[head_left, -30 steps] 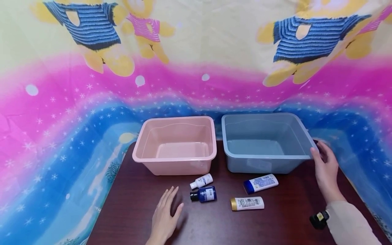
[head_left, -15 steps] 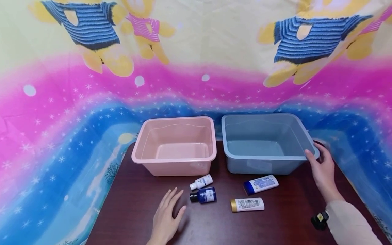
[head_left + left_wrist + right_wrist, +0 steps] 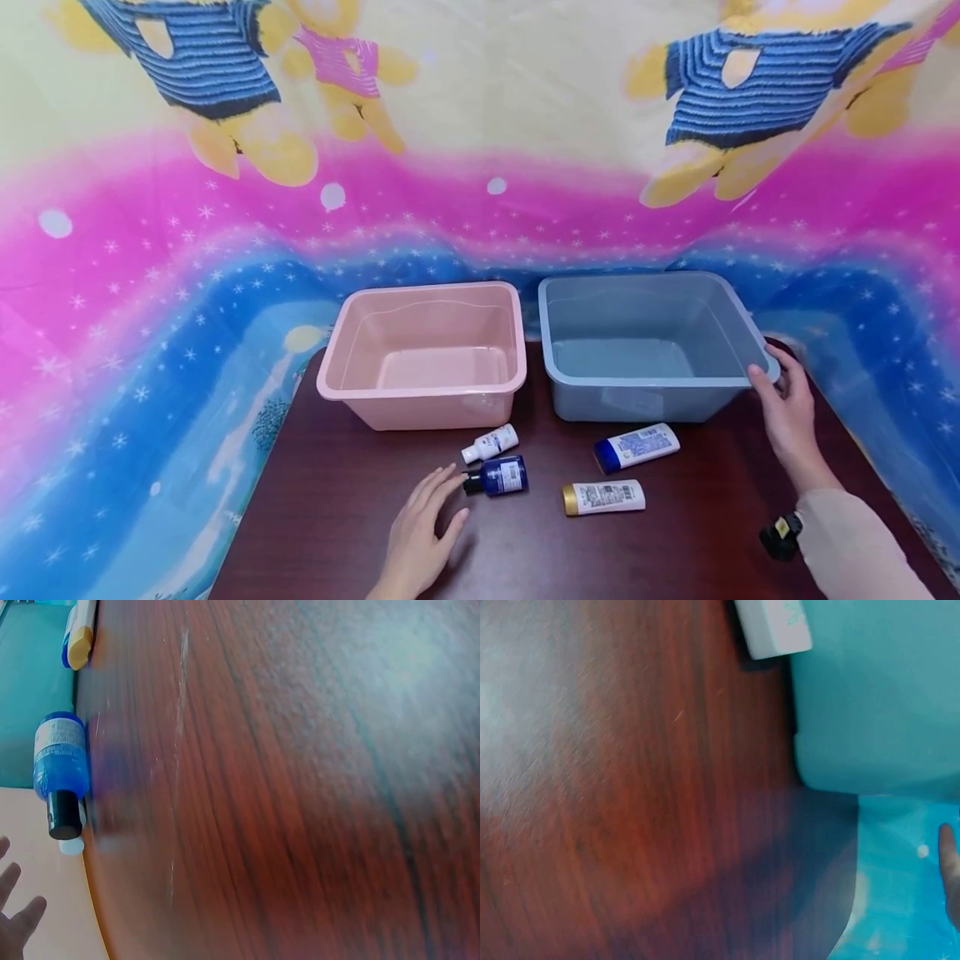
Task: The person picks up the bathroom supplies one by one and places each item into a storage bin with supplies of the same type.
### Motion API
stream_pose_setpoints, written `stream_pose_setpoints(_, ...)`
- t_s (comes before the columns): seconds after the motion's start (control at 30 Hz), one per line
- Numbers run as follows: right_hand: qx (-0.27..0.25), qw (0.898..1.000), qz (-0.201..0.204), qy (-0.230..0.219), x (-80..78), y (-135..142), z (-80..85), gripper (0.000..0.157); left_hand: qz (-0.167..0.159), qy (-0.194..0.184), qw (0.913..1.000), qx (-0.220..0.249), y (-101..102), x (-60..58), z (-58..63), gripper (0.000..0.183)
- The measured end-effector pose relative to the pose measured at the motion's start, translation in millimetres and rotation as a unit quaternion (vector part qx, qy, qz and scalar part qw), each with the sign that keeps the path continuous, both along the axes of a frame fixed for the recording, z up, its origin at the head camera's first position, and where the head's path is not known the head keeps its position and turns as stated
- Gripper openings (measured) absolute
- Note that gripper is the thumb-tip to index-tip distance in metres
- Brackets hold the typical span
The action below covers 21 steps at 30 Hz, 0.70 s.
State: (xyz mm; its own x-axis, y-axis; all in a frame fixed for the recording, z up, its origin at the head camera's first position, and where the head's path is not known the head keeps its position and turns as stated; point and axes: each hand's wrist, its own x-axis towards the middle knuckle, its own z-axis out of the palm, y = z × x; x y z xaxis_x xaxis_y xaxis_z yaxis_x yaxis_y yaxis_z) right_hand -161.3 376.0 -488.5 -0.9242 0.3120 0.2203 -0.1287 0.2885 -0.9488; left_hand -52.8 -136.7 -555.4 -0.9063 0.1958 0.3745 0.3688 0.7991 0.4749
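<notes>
Blue-grey tub [image 3: 690,404]: smooth moulded plastic, flared walls, rounded corners, lipped rim
Right hand [image 3: 791,425]: at the tub's front right corner, thumb and fingers bent about the rim, holding it. Risk: an uneven tug on this single corner could swivel the tub into the bottle before it
Blue-capped white bottle [image 3: 637,446]: lying just in front of the tub; flattened oval, printed label
Gold-capped white bottle [image 3: 607,497]: farther out in front of the tub; slim, flattened, metallic-looking cap
Left hand [image 3: 420,533]: well forward and left of the tub, thumb wide of near-straight fingers, grasping nothing; whether it touches the next item, cannot tell
Dark blue bottle [image 3: 501,477]: forward and left of the tub; glossy, translucent, black cylindrical cap. Risk: lying on its side, it could roll if the cap is nudged, knocking its neighbour
Small white bottle [image 3: 495,442]: left of the tub's front corner; slender, rounded
Pink tub [image 3: 420,410]: left of the blue-grey tub, apart; similar smooth plastic
Table [image 3: 525,558]: beneath the tub; dark reddish wood grain, slick sheen
Printed cloth [image 3: 450,208]: behind the tub; softly creased
</notes>
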Motion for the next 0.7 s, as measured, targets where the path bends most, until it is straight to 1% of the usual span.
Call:
stream_pose_setpoints(0.17,0.013,1.000,0.002,-0.001,1.2,-8.7,5.1,0.050,-0.030,0.013,0.9994,0.009,3.3,0.3,2.1,0.043)
stream_pose_setpoints(0.3,-0.035,0.999,0.008,0.015,-0.5,-8.1,2.5,0.050,-0.058,0.029,0.9976,0.022,10.3,-1.5,1.8,0.038)
stream_pose_setpoints(0.43,-0.070,0.997,0.014,0.024,-3.2,-2.9,-1.6,0.050,-0.089,0.037,0.9950,0.026,23.7,-5.0,2.9,0.033)
stream_pose_setpoints(0.7,-0.085,0.995,0.034,0.030,-1.6,5.2,-9.9,0.050,-0.127,0.042,0.9907,0.026,51.1,-8.0,7.8,0.024)
